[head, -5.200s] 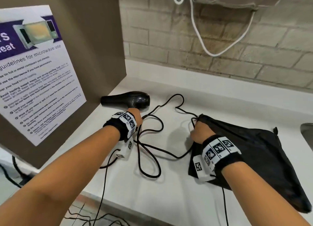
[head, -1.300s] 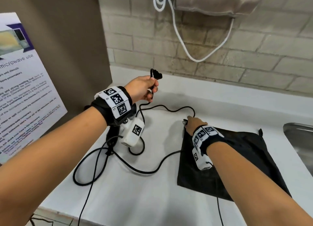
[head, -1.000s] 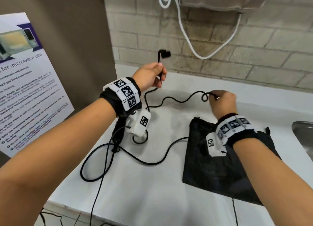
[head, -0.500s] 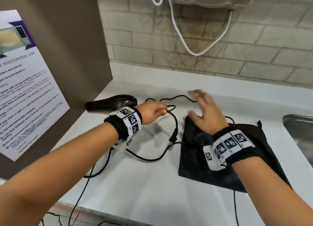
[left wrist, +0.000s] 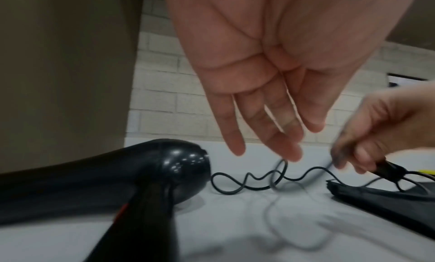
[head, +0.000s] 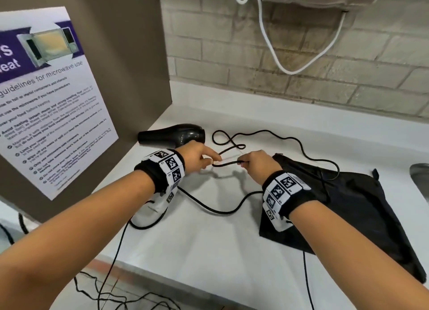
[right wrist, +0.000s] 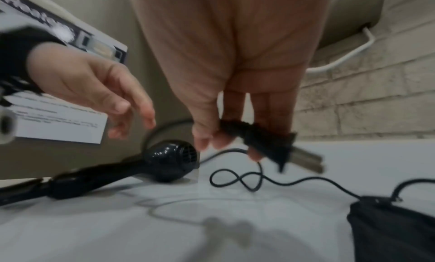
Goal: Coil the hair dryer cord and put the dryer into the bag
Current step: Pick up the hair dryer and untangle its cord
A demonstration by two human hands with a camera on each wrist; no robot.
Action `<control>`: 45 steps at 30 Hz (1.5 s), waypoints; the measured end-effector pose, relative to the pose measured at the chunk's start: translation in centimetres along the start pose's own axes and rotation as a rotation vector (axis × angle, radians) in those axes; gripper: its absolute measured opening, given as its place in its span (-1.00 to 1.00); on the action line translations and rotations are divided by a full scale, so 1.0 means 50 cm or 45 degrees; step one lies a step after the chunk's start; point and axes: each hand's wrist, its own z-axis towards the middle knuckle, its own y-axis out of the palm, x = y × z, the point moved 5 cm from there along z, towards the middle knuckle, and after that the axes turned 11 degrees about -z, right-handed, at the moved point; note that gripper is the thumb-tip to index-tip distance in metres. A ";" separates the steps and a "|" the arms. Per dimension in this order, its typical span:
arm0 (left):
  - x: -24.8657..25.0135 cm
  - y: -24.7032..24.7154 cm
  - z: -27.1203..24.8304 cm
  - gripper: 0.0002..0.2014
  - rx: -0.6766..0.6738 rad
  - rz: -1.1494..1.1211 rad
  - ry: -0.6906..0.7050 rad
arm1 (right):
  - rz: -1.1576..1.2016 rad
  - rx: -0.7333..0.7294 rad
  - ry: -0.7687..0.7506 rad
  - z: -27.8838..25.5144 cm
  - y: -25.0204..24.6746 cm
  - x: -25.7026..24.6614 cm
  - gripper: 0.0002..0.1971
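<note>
A printed sheet of microwave guidelines (head: 50, 100) hung on the brown side panel (head: 130, 54) at the left, and a white cable (head: 276, 54) drooped down the pale brick wall (head: 348, 82) behind. At the right edge a corner of a steel sink (head: 421, 179) showed. Thin black wires (head: 111, 275) from the wrist cameras trailed over the front of the white countertop (head: 209, 251).

The glossy black hair dryer (head: 173, 135) lay on its side against the panel, handle towards the person. Its thin black cord (head: 287, 139) ran loose across the counter — a figure-eight loop just beside the dryer, then a long bend over the flat black drawstring bag (head: 359, 207) at the right.

The left hand (head: 197, 157) hovered above the counter with fingers straight and relaxed, fingertips by the cord; whether they touched it was unclear — nothing was gripped. The right hand (head: 255, 163), close beside it, had its fingers curled round the black plug (right wrist: 266, 143), the metal prongs pointing away from the palm.
</note>
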 end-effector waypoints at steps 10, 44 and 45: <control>-0.177 -0.027 -0.058 -0.62 0.037 0.205 -0.429 | -0.335 -0.060 0.172 -0.002 0.055 -0.064 -0.57; -0.089 -0.133 -0.029 -0.53 -0.030 -0.392 -0.488 | 0.362 0.374 -0.332 -0.002 -0.052 -0.148 -0.85; -0.089 -0.133 -0.032 -0.44 -0.029 -0.361 -0.434 | 0.432 0.405 -0.344 0.000 -0.071 -0.142 -0.86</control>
